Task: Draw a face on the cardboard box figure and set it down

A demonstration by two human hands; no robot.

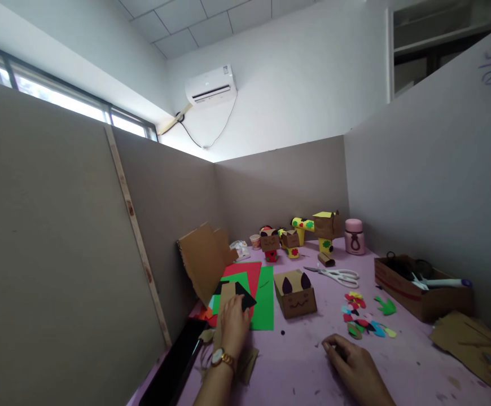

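My left hand (236,322), with a gold watch (223,357) on its wrist, reaches over a stack of coloured sheets. Its bent fingers close on a piece of black paper (249,293); the fingertips are partly hidden. Under that hand runs a brown cardboard strip (228,291). Green paper (264,310) and red paper (251,273) lie beneath. My right hand (355,363) rests on the table with its fingers curled in, nothing seen in them. Between and beyond the hands sits a cardboard box head (295,299) with dark ears and a drawn mouth.
White-handled scissors (336,275) lie behind the box head. Paper scraps (362,321) are at the right, near a cardboard tool box (402,293). Several paper animals, including a giraffe-like one (327,228), stand at the back beside a pink bottle (354,237). Bent cardboard (203,256) stands left.
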